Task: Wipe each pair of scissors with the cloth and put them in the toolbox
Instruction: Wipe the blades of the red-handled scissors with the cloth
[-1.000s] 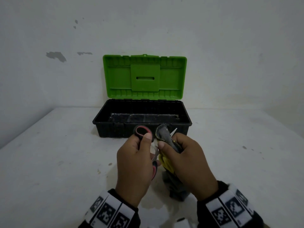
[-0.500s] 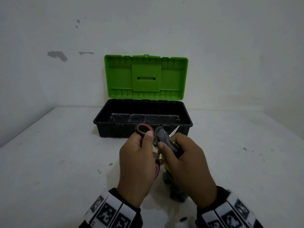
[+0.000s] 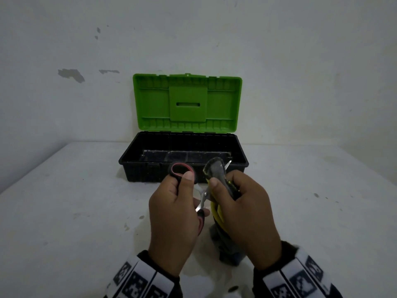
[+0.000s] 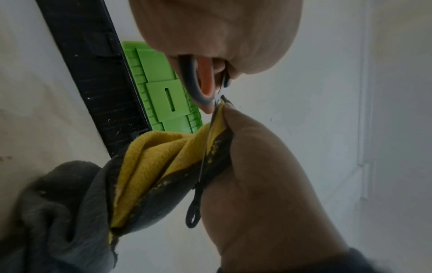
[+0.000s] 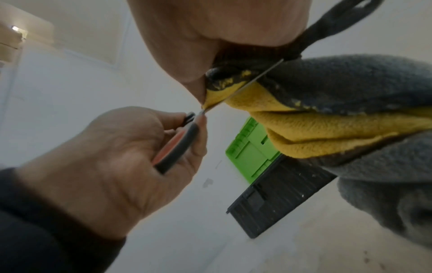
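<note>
Nearest are two dark sleeves with black-and-white square markers on the wrists. The left hand [image 3: 174, 220] has its fingers [image 5: 198, 133] curled round the black and red handles of the scissors [image 3: 203, 195], with the thumb pressed on the top loop. The right hand [image 3: 247, 214] is just beside it. Its fingers [image 3: 218, 189] are closed tight on the cloth [image 4: 149, 162], which is grey outside and yellow inside. The cloth is folded round the scissor blade, and the shiny tip pokes out past it. The rest of the cloth hangs down to the white surface [image 3: 75, 222]. Behind the hands sits the black toolbox [image 3: 137, 166]. Its green lid [image 3: 187, 104] stands open against the white wall [image 3: 300, 61].
</note>
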The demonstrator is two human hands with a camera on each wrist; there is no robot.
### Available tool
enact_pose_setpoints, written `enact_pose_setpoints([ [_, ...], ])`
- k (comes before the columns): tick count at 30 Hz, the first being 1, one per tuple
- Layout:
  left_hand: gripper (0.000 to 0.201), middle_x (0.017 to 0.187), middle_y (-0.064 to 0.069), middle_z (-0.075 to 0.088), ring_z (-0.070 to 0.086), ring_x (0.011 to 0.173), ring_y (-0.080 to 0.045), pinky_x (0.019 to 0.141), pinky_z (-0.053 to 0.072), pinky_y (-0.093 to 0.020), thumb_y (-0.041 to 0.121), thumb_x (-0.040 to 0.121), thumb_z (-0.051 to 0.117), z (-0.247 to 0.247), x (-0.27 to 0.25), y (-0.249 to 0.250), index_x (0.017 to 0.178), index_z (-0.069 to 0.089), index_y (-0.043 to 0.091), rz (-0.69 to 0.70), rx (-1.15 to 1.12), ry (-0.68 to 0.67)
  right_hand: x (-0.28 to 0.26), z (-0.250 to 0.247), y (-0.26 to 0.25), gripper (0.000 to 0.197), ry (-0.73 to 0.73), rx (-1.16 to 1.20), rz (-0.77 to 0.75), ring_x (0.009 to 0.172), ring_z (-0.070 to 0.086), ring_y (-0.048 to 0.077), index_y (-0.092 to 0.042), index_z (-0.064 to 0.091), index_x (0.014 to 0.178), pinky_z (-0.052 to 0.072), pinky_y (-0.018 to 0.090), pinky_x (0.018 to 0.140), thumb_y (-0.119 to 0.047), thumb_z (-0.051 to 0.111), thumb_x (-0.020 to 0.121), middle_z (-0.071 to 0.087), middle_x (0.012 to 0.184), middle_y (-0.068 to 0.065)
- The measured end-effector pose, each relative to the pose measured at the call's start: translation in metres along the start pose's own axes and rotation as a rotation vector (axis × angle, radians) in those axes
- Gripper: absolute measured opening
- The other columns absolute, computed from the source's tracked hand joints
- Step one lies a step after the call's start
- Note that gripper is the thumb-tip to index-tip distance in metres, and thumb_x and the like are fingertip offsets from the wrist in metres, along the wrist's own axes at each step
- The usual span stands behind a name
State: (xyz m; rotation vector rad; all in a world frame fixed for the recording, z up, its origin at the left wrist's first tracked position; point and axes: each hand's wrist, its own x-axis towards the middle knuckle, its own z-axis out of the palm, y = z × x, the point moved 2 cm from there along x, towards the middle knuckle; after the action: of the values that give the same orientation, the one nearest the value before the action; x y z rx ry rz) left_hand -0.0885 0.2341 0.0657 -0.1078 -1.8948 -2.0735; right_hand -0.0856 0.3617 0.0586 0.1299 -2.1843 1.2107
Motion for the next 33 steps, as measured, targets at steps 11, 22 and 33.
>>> enact_pose_setpoints([
  [11,0.031,0.05,-0.002,0.046,0.056,0.046,-0.024,0.047,0.053,-0.029,0.027,0.098,0.052,-0.012,0.007,0.0,0.07,0.063,0.021,-0.098,-0.115,-0.051,0.003,-0.007,-0.002,0.029,-0.014,0.033,-0.016,0.057,0.05,0.01,-0.021,0.056,0.065,0.038,0.012,0.052,-0.031,0.067,0.09,0.048,0.055,-0.008],
  [22,0.05,0.049,-0.002,0.045,0.055,0.041,-0.021,0.057,0.059,-0.045,0.025,0.099,0.051,-0.019,0.012,0.002,0.049,0.058,0.027,-0.186,-0.118,-0.133,0.018,-0.016,0.011,0.037,0.004,0.071,0.034,0.059,0.056,0.026,-0.008,0.059,0.068,0.05,0.042,0.058,-0.034,0.066,0.092,0.057,0.061,0.011],
  [33,0.041,0.056,-0.013,0.045,0.057,0.048,-0.032,0.047,0.055,-0.032,0.025,0.098,0.052,-0.024,0.015,-0.003,0.059,0.059,0.02,-0.196,-0.053,-0.163,0.032,-0.025,0.022,0.038,0.003,0.129,0.088,0.053,0.046,0.03,-0.007,0.057,0.067,0.042,0.039,0.051,-0.032,0.066,0.094,0.051,0.058,0.015],
])
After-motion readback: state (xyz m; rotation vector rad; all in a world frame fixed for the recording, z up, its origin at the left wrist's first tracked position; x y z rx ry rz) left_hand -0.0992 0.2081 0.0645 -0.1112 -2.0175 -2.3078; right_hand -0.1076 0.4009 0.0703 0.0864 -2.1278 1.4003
